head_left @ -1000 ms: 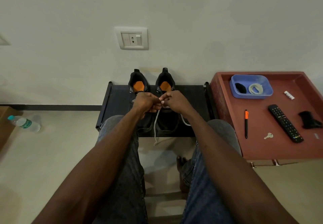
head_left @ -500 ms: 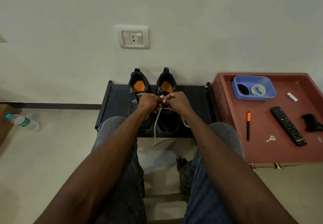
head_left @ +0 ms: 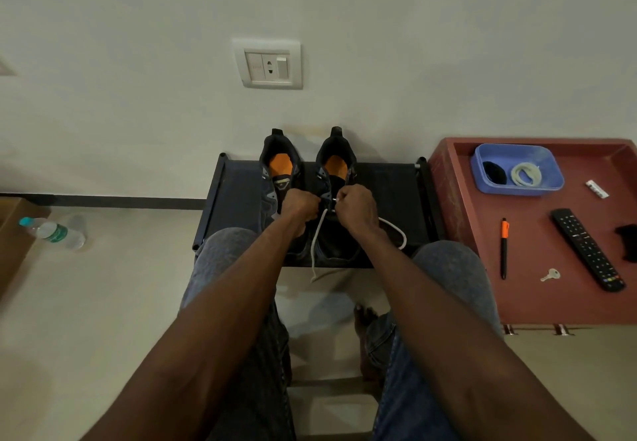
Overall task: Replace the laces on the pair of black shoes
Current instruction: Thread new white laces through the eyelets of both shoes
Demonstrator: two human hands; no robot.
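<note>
Two black shoes with orange insoles stand side by side on a low black rack [head_left: 386, 185] against the wall: the left shoe [head_left: 278, 168] and the right shoe [head_left: 336, 168]. A white lace [head_left: 317, 234] is threaded in the right shoe; one end hangs over the rack's front edge, the other loops out to the right. My left hand [head_left: 298, 204] grips the right shoe's eyelet edge. My right hand [head_left: 356, 204] pinches the lace tip at an eyelet. Both hands cover the shoe's middle.
A red tray table [head_left: 537, 289] on the right carries a blue box [head_left: 517, 151] with a coiled white lace [head_left: 525, 174] and a black lace [head_left: 494, 172], a pen [head_left: 504, 247], a remote [head_left: 587, 249] and a key [head_left: 550, 274]. A water bottle [head_left: 51, 232] lies on the floor at left.
My hands have drawn slightly apart over the right shoe. The lace's right end has been pulled out into a wider loop on the right side.
</note>
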